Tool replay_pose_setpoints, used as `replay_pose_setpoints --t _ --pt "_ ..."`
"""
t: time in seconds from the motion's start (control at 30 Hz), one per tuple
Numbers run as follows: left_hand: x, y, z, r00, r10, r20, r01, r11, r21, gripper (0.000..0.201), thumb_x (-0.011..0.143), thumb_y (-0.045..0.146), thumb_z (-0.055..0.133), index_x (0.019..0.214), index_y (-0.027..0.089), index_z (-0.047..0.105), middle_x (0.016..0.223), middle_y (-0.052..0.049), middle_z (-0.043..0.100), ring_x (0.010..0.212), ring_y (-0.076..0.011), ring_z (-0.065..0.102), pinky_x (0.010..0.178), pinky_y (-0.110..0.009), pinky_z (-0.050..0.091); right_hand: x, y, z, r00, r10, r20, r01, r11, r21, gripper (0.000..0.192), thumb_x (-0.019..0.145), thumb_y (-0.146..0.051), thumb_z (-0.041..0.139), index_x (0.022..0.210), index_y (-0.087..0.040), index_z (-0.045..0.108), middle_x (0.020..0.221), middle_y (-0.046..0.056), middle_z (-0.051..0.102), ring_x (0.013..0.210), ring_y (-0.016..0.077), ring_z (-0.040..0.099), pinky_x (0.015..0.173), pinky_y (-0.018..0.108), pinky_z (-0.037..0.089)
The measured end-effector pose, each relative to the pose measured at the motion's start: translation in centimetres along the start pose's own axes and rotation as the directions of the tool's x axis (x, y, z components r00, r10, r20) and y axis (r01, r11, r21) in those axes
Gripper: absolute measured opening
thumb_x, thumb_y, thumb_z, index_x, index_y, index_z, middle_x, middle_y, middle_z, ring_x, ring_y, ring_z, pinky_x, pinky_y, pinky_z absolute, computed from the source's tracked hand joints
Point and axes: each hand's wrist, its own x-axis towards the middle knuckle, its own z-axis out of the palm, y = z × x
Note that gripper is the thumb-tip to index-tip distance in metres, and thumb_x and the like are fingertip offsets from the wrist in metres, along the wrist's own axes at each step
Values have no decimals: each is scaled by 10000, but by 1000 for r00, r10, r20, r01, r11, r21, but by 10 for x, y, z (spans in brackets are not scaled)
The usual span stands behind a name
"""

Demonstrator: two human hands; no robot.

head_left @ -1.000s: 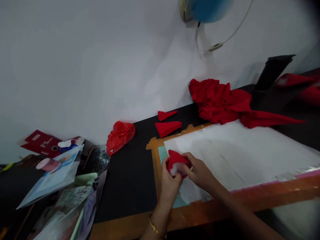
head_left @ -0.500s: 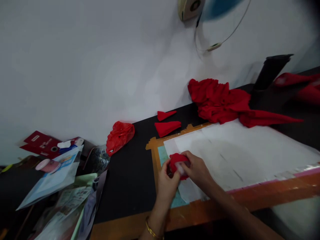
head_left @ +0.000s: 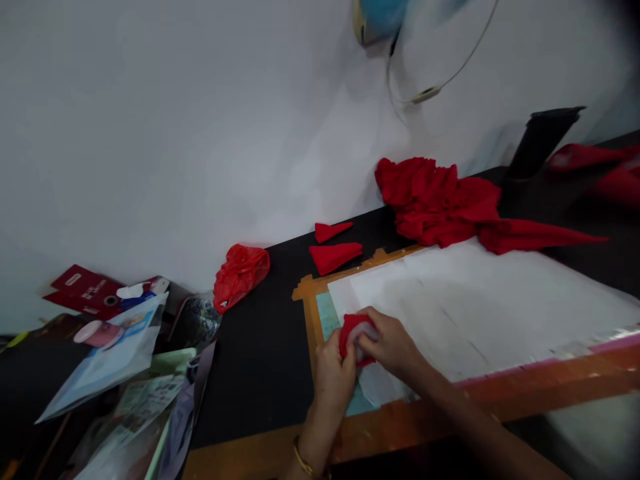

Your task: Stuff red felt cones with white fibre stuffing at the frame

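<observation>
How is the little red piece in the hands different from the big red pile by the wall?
The red piece is small and pinched between the left hand and right hand; the red pile is far bigger and nobody touches it. The piece is over the white sheet; the pile lies crumpled, mostly on the black table. Both are the same bright red.

Left hand (head_left: 333,373) and right hand (head_left: 393,343) close together, fingers curled inward, fingertips meeting between them, both pinched shut. Both forearms enter from lower frame edge, converging. Gold bangle (head_left: 303,460) on left wrist.
</observation>
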Motion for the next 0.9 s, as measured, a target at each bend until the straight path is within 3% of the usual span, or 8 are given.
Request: replay_pose_setpoints --t 0.17,0.27,0.4,0.53,0.63,0.77,0.9 --pt "6 -9 -10 997 -18 -76 21 999 38 268 771 129 472 935 183 676 735 -46 683 651 -192 596 641 -281 392 -4 1 4 996 66 -68 -78 979 -189 214 720 -155 531 915 -221 591 823 10 690 747 190 617 670 271 377" --pt "5 -11 -15 992 -50 -112 48 999 -25 314 742 120 508 990 203 683 825 -59 701 718 -207 614 707 -296 421 -7 0 4 996 63 -67 -76 973 -216 224 734 -151 534 939 -230 575 886 17 705 791 198 633 675 269 381" --pt "0 -5 -15 985 14 -173 -27 997 -76 430 720 173 614 1146 235 621 1037 -70 655 862 -220 606 790 -314 437 -9 -4 3 998 5 -58 -17 977 -211 268 737 -108 496 966 -225 571 946 31 702 842 203 640 707 280 414" --pt "1 -7 -10 991 26 -132 -35 997 -69 312 685 118 615 978 223 622 931 -48 652 849 -218 599 780 -311 435 -16 -5 8 984 -176 -29 168 969 -181 326 722 -78 488 1004 -215 579 996 47 666 922 213 622 784 308 457" --pt "2 -14 -5 991 27 -135 -41 994 -106 320 632 41 570 901 212 601 891 -37 647 842 -213 594 780 -305 431 -24 -1 11 972 -235 -19 232 969 -89 361 726 -93 504 1059 -212 576 1038 64 634 972 223 599 829 337 479" --pt "-3 -19 1 986 22 -164 -57 976 -208 348 619 15 529 898 209 609 886 -24 632 850 -203 589 768 -284 429 -27 12 12 985 -148 -93 161 974 157 421 727 -136 490 1141 -193 540 1097 80 620 935 202 611 793 329 514" --pt "-9 -17 7 992 46 -116 -80 948 -308 337 693 43 506 956 208 638 954 -42 653 909 -210 600 802 -292 436 -23 22 16 991 -96 -96 112 976 185 411 675 -136 494 1071 -185 592 1038 73 677 932 223 638 836 365 505"
